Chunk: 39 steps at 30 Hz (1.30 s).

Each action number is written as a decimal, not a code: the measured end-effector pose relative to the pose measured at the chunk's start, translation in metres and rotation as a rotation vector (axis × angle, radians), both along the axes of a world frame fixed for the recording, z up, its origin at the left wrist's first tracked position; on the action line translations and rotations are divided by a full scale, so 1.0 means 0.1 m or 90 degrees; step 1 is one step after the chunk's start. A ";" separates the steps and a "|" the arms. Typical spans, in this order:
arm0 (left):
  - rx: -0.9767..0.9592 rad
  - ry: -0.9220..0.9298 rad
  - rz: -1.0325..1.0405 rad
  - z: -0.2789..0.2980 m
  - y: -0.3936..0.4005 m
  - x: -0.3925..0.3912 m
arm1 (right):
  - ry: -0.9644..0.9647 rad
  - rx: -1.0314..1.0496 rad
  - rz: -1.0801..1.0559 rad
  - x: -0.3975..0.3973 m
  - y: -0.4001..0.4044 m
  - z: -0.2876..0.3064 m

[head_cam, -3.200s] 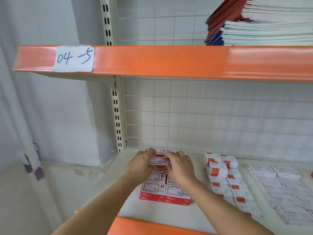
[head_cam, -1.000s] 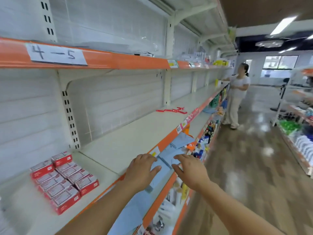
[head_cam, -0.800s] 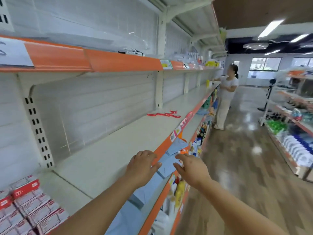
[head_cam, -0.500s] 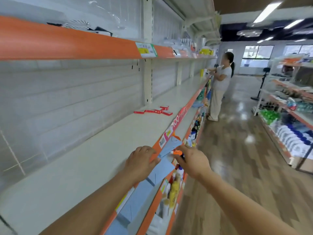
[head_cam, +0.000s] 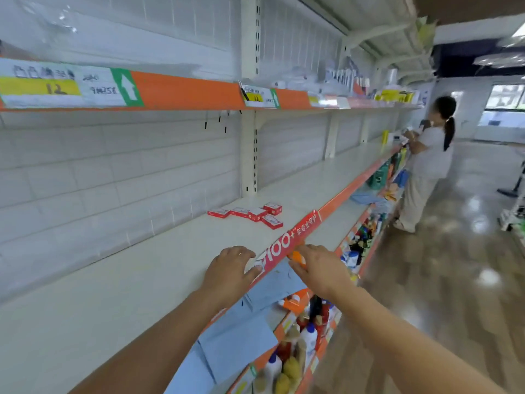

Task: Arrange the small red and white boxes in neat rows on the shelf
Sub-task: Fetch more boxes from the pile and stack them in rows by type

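1. Small red and white boxes (head_cam: 250, 214) – a loose cluster of about five, lying flat on the white shelf (head_cam: 142, 280), further along it and nearer the back wall, well apart from both hands.
2. Left hand (head_cam: 227, 273) over the shelf's front edge, fingers loosely bent, holding nothing.
3. Right hand (head_cam: 318, 270) just off the edge, beside the red strip (head_cam: 295, 237) marked "100+"; fingers relaxed, nothing gripped. A small orange item (head_cam: 297, 256) shows at its fingertips – contact unclear.
4. Bare shelf surface lies between hands and boxes.
5. Blue sheets (head_cam: 241, 345) lie on the lower shelf, bottles (head_cam: 295, 351) below them.
6. A person (head_cam: 426, 166) stands far down the aisle at the shelving.
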State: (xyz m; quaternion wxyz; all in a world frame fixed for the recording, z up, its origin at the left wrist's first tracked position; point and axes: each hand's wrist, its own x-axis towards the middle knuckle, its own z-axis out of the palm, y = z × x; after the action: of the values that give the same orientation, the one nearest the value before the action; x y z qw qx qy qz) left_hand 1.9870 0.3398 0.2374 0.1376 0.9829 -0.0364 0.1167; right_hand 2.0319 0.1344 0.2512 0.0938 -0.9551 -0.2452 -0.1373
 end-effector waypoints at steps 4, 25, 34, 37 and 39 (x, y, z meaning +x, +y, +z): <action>0.013 0.013 0.038 -0.02 -0.11 0.34 | 0.024 0.003 0.025 0.47 -0.08 0.00; -0.020 0.002 0.142 -0.23 0.09 2.24 | 0.104 -0.098 0.061 2.30 0.65 -0.19; 0.057 0.070 0.174 -0.21 0.01 2.66 | 0.092 -0.092 0.164 2.68 0.84 -0.24; 0.034 0.085 0.193 -0.21 0.00 2.69 | 0.092 -0.096 0.206 2.78 0.81 -0.23; 0.025 0.067 0.204 -0.19 0.00 2.74 | 0.103 -0.077 0.227 2.85 0.77 -0.23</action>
State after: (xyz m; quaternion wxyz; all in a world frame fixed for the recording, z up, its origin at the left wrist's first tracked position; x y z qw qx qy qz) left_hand 2.2606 0.3401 0.2182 0.1000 0.9833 0.1257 0.0851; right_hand 2.3174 0.2110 0.2280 0.0782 -0.9084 -0.4099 -0.0261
